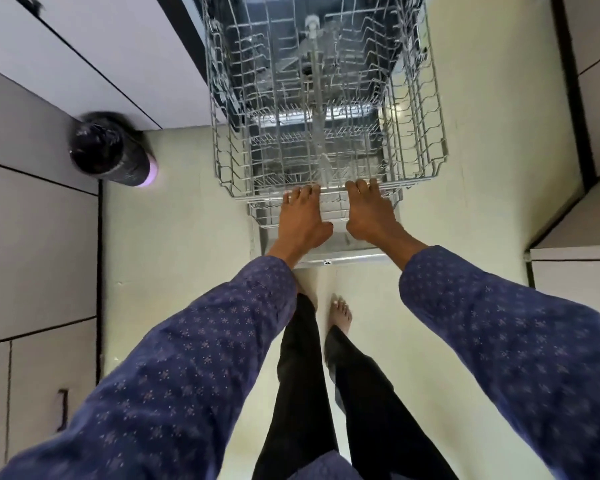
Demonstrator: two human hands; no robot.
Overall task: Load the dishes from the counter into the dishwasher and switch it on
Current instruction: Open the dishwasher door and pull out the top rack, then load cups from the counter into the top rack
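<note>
Both hands grip the front rail of the upper dishwasher rack [326, 109], which is pulled out over the open door [340, 256]. The left hand [302, 220] has its fingers [300, 195] curled over the wire edge, side by side; the right hand [369, 213] does the same just beside it. A lower rack [257, 211] shows beneath. No dishes show in either rack. A bin with a black liner [110, 150] stands on the pale floor [174, 237] to the left, by the cabinets [35, 237].
</note>
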